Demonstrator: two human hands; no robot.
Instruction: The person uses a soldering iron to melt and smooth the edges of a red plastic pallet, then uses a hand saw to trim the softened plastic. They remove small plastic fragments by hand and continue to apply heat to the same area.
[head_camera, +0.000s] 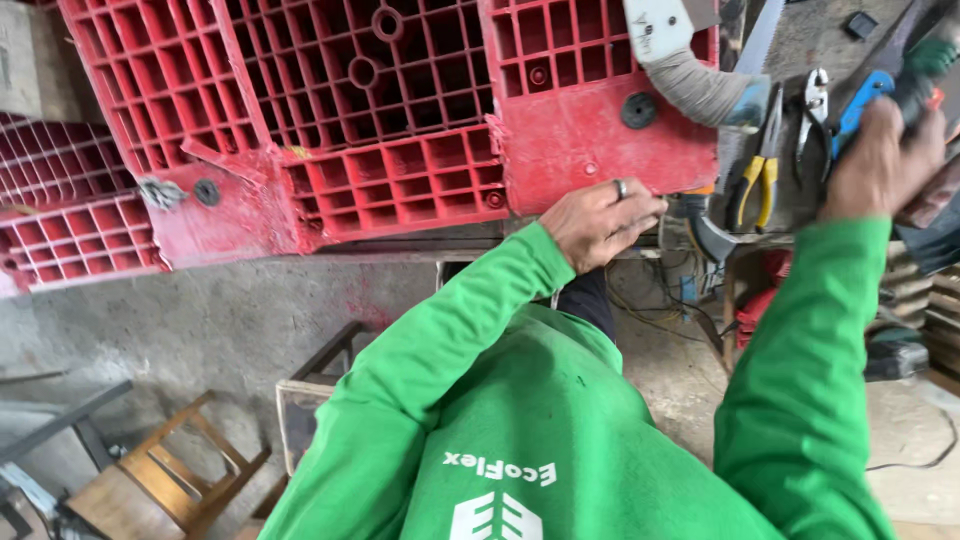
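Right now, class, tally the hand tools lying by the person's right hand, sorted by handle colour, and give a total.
Yellow-handled pliers: 1
Bare metal pliers: 1
Blue-handled tool, under the right hand: 1
Total: 3

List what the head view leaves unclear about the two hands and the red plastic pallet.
- Left hand: fingertips at the red plastic pallet edge; grip unclear.
- Right hand: seen from behind; the tool it reaches is blurred, its kind unreadable.
- Pallet: cut off by the top and left frame edges.
- Pliers: jaws hidden among clutter.
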